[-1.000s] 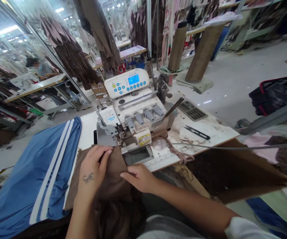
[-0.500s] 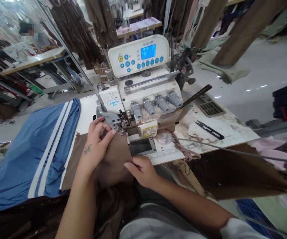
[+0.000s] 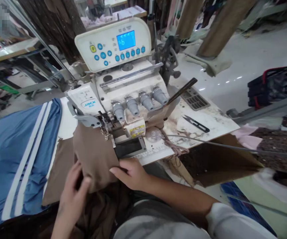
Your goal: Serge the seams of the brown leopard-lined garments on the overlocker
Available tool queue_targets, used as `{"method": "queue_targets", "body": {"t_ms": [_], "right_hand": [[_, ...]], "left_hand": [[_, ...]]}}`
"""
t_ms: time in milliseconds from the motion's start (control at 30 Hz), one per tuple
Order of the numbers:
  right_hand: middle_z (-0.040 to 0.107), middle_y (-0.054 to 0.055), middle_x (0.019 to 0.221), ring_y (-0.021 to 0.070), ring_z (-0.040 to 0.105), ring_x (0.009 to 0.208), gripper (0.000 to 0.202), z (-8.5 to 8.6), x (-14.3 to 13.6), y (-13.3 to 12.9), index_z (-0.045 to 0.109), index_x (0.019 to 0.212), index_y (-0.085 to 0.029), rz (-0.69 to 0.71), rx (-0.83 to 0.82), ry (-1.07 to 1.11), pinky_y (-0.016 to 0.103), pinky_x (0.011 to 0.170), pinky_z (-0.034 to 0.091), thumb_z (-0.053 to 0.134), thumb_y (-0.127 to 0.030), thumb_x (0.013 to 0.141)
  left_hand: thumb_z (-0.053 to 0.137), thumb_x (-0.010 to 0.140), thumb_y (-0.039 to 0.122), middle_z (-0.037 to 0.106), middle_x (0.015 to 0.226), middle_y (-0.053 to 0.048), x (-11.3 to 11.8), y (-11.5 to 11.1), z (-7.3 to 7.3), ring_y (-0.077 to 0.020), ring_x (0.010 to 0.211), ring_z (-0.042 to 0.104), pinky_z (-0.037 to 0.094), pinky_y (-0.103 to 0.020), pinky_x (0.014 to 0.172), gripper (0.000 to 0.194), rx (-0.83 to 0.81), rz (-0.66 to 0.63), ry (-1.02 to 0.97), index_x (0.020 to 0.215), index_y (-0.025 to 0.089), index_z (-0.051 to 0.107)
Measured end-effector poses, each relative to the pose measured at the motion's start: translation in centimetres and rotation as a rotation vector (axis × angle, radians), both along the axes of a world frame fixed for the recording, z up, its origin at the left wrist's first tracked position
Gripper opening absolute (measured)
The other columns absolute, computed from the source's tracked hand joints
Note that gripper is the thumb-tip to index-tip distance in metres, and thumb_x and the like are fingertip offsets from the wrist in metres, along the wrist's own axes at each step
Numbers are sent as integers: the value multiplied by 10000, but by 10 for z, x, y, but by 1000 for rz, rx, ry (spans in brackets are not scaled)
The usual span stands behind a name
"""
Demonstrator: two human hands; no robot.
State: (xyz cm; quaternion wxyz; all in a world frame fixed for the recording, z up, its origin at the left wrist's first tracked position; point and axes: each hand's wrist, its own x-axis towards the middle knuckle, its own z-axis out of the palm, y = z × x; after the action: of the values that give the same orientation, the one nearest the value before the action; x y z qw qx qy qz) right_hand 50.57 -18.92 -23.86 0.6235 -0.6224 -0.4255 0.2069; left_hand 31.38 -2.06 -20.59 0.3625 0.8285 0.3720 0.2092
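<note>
My right hand [image 3: 133, 174] pinches the right edge of the brown cloth [image 3: 96, 149] between thumb and fingers. My left hand [image 3: 72, 191] is at the cloth's left side, thumb and fingers parted; from here I can't tell whether they grip it. The cloth's far end lies just beside the machine [image 3: 123, 93]. Left of it I see striped blue fabric [image 3: 9, 142]; right of the machine, snips [image 3: 197, 123] lie on the bench [image 3: 218, 122].
</note>
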Motion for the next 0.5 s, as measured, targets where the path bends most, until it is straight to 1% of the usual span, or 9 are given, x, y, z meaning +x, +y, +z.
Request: {"method": "queue_targets", "body": {"t_ms": [33,67,100,167,233,300,400,467,500], "right_hand": [[335,-70,564,99,353,537,569,-1,0,0,348,619,-219,-3,10,-4,270,548,237,599,-512,1037],[337,-70,562,96,353,532,580,-2,-1,0,351,612,-217,-2,22,-16,268,546,242,600,-513,1044],[338,-69,560,96,356,527,592,-3,-1,0,355,605,-216,3,39,-38,266,544,248,596,-517,1054],[336,-65,557,98,366,523,614,-5,-2,-1,361,594,-215,18,86,-111,267,542,258,582,-527,1074],[345,-61,552,103,379,522,610,-7,-3,-1,381,598,-215,33,124,-189,268,540,261,564,-521,1092],[359,-58,548,106,387,520,599,-8,-3,-2,396,608,-217,33,119,-228,267,534,259,548,-520,1101],[373,-52,545,106,395,517,606,-8,-4,-3,393,607,-219,29,64,-218,258,526,261,533,-552,1094],[384,-49,543,107,394,520,608,-9,-3,-3,396,605,-220,41,45,-215,256,523,263,529,-569,1084],[389,-48,543,107,391,521,604,-10,-3,-3,401,606,-219,47,46,-216,256,523,262,529,-569,1081]], "left_hand": [[768,824,685,644,1489,-118,-14,-5,-3,-382,1471,518,368,-535,1274,591,-55,32,69,1222,248,753],[826,774,666,677,1432,-102,-25,-11,-4,-373,1441,544,416,-495,1239,571,-168,91,80,1164,252,764],[849,764,642,718,1334,-82,-32,-16,-4,-343,1365,602,492,-437,1161,535,-308,167,31,1124,258,756],[863,786,589,744,1098,-28,-37,-25,0,-239,1106,695,579,-287,923,471,-524,281,-128,1095,269,706],[937,727,522,700,936,11,-30,-30,6,-166,931,676,552,-190,796,499,-596,299,-222,1064,262,676],[988,673,465,690,907,13,-18,-31,11,-132,879,655,532,-152,787,564,-600,282,-253,1100,249,689],[943,747,439,663,825,19,-1,-24,17,-128,853,659,558,-193,868,476,-659,300,-464,1114,235,720],[913,783,435,704,913,5,10,-19,19,-148,958,685,560,-249,979,460,-631,336,-611,1161,238,740],[908,786,461,734,1015,-14,16,-16,18,-167,1044,690,551,-272,1022,497,-610,345,-624,1199,238,744]]}}
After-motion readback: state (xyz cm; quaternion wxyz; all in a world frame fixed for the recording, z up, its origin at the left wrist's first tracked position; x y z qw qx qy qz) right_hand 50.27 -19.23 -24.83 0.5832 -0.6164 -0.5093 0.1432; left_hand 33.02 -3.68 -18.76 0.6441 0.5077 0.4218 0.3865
